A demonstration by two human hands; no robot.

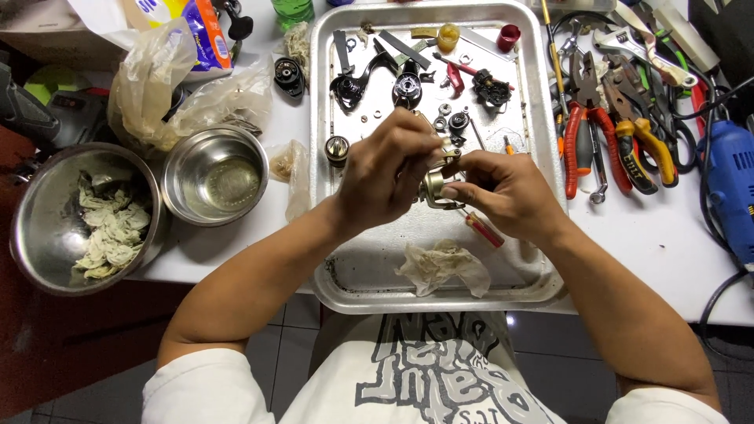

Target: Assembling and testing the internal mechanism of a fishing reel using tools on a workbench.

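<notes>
Over a metal tray (pixel 345 283), both hands meet on a small brass-coloured metal reel part (pixel 433 182). My left hand (pixel 385 173) grips its upper left side with fingers curled. My right hand (pixel 503 192) pinches its right side, and a small red-handled screwdriver (pixel 483 229) pokes out under that hand. Disassembled black and silver reel pieces (pixel 408 86), washers and screws lie across the far half of the tray. A crumpled dirty rag (pixel 440 267) rests on the tray's near part.
Two steel bowls sit left of the tray, the larger bowl (pixel 47 228) holding used wipes, the smaller bowl (pixel 216 177) beside it. Plastic bags (pixel 173 86) lie behind them. Pliers (pixel 581 126), wrenches and cutters are spread at the right, with a blue power tool (pixel 730 184) at the edge.
</notes>
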